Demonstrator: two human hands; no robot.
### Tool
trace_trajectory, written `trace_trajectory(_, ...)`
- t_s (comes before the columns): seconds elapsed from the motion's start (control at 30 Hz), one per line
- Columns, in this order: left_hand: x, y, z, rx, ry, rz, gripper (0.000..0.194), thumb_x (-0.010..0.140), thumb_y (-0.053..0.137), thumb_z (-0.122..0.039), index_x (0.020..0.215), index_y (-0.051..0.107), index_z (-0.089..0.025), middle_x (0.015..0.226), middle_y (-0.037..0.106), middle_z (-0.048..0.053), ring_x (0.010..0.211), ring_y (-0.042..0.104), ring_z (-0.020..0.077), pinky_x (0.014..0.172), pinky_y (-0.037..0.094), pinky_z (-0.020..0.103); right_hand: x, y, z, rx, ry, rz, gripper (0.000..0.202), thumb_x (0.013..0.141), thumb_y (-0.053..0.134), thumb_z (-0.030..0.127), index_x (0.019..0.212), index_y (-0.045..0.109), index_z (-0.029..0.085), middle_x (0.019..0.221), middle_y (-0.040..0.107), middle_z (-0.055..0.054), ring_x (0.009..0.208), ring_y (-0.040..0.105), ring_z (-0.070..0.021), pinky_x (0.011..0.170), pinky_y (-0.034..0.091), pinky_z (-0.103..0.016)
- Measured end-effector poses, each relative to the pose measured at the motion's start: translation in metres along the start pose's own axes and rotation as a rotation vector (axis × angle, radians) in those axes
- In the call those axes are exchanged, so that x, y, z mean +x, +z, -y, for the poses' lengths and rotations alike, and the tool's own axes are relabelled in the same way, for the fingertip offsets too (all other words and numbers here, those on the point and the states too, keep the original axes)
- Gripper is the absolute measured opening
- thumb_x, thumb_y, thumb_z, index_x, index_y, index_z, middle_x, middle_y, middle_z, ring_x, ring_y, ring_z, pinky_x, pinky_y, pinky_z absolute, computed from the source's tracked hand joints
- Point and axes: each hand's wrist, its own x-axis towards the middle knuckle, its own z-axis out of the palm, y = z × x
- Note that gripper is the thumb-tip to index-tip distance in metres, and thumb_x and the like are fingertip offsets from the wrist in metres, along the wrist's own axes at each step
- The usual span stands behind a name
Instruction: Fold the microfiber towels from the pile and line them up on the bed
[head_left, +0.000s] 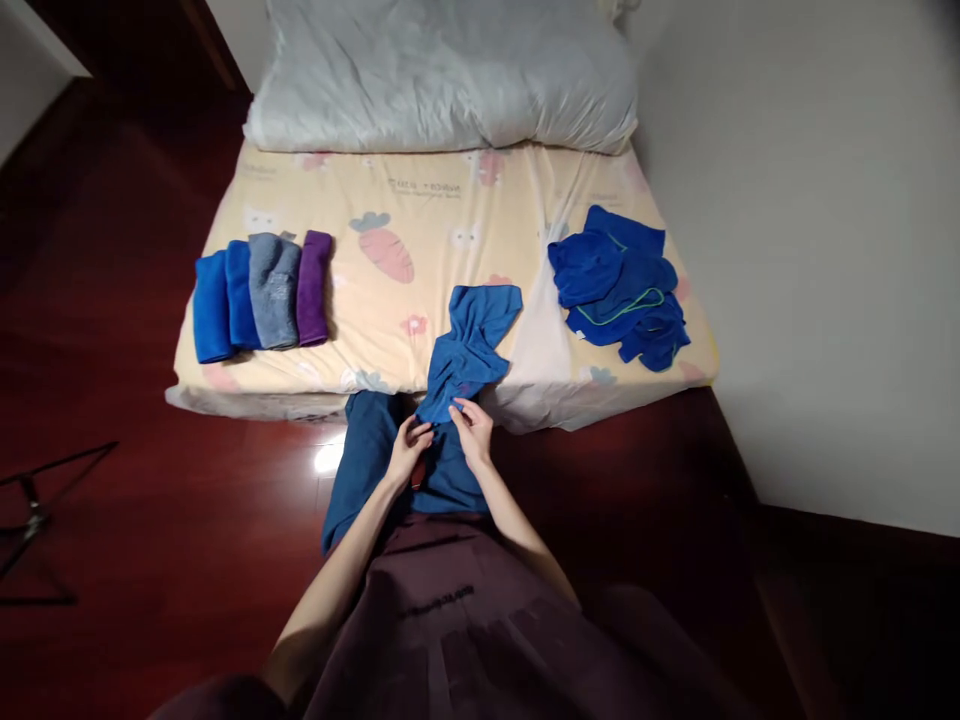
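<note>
A crumpled blue towel lies across the near edge of the bed, its lower end lifted toward my lap. My left hand pinches the towel's near left corner. With thumb and fingers, my right hand grips the same near edge a little to the right. To the left on the bed sits a row of folded towels: two blue ones, a grey one and a purple one. On the right is a loose heap of blue towels, some with green edging.
The bed has a yellow sheet with carrot prints. A large pale bundle in clear wrapping fills its far end. A grey wall runs along the right. Black tripod legs stand on the dark red floor at left.
</note>
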Motion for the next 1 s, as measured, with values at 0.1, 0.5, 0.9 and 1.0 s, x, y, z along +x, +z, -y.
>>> trace_trajectory(0.1, 0.01, 0.006, -0.007, -0.026, 0.022, -0.058, 0.057, 0.087, 0.066, -0.023, 0.139, 0.046, -0.01, 0.127, 0.068, 0.023, 0.109, 0.073, 0.0193, 0.085, 0.057, 0.024, -0.018, -0.008, 0.013, 0.066, 0.001, -0.018, 0.047, 0.074, 0.079, 0.043, 0.112, 0.071, 0.016, 0.097, 0.077, -0.009, 0.084, 0.071, -0.0216, 0.083, 0.059, -0.037)
trace_trajectory(0.5, -0.068, -0.007, -0.066, 0.446, 0.396, -0.295, 0.025, 0.096, 0.059, -0.029, 0.108, 0.078, -0.019, 0.113, 0.075, 0.01, 0.108, 0.071, 0.0223, 0.1, 0.057, 0.039, -0.09, -0.029, -0.006, -0.309, -0.109, -0.184, 0.036, 0.07, 0.077, 0.04, 0.095, 0.064, 0.017, 0.092, 0.068, -0.005, 0.08, 0.058, -0.0172, 0.08, 0.05, -0.031)
trace_trajectory(0.9, -0.127, -0.045, -0.133, 0.657, 1.103, -0.325, 0.032, 0.091, 0.068, -0.012, 0.118, 0.074, -0.027, 0.096, 0.078, 0.003, 0.098, 0.075, 0.0217, 0.101, 0.06, 0.048, -0.107, 0.013, 0.064, -0.42, -0.502, -0.188, 0.007, 0.081, 0.053, 0.027, 0.088, 0.056, 0.025, 0.105, 0.063, -0.011, 0.104, 0.061, -0.0281, 0.097, 0.048, -0.047)
trace_trajectory(1.0, -0.125, -0.063, -0.16, 0.767, 1.115, -0.516, 0.03, 0.09, 0.068, -0.012, 0.115, 0.075, -0.027, 0.09, 0.076, 0.003, 0.095, 0.074, 0.0227, 0.093, 0.064, 0.046, -0.098, 0.013, 0.073, -0.39, -0.525, -0.128, 0.018, 0.078, 0.05, 0.02, 0.091, 0.062, 0.025, 0.104, 0.067, -0.011, 0.102, 0.064, -0.0281, 0.097, 0.05, -0.048)
